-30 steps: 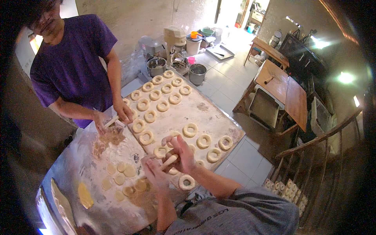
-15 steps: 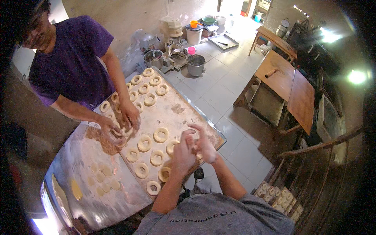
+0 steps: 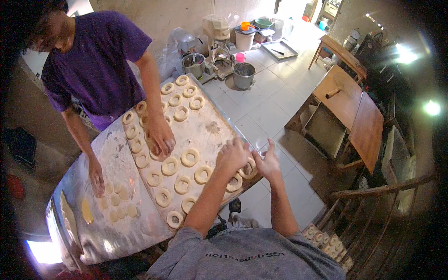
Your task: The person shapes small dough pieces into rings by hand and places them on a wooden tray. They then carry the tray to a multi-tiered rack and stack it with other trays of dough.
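Dough rings [image 3: 189, 157] lie in rows on a floured board [image 3: 210, 109] before me. My left hand [image 3: 234, 155] is over the board's right part, fingers slightly bent and apart, with nothing visible in it. My right hand [image 3: 268, 162] stands at the board's right edge, fingers extended and apart. Between and just below my hands, a dough ring [image 3: 248, 169] rests by the edge, partly covered by the left hand. Another ring [image 3: 234, 182] lies under my left wrist, closer to me.
Across the table, a co-worker in a purple shirt [image 3: 100, 56] has one hand [image 3: 162, 135] over the rings and another [image 3: 96, 179] beside small dough discs [image 3: 122, 192]. Mixers [image 3: 217, 39] and a metal bowl [image 3: 243, 75] stand behind. Right are a wooden table [image 3: 338, 95] and a railing [image 3: 382, 191].
My hands have come apart from close together, and a ring now shows beneath them. The co-worker's hands have separated, one reaching to the small discs. The view has shifted slightly.
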Action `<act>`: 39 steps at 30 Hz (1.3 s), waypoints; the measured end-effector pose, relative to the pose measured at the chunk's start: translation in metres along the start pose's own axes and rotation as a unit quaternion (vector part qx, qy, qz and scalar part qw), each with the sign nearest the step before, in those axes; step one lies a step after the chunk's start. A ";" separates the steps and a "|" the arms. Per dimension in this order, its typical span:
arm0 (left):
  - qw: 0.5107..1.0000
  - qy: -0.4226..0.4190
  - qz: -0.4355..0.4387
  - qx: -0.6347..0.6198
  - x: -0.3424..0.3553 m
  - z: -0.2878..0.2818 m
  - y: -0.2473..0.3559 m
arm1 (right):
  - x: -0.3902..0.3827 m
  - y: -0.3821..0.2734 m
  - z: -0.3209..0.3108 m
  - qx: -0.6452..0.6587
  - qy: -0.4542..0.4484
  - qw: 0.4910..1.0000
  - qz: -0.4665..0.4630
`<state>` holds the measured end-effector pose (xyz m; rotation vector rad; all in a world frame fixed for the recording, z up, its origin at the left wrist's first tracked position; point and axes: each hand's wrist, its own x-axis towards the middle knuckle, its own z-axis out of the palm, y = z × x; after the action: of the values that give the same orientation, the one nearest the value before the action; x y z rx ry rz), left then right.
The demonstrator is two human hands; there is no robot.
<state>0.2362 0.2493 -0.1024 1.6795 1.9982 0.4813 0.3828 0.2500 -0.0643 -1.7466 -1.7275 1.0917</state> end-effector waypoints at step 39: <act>0.872 0.295 -0.374 -0.113 -0.387 -0.161 -0.283 | -0.211 -0.232 0.374 -0.223 -0.470 0.757 -0.396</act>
<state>-0.0352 -0.1764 -0.0743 0.5329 2.6673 0.9502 -0.0319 -0.0075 -0.0562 -0.3243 -3.1024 1.2450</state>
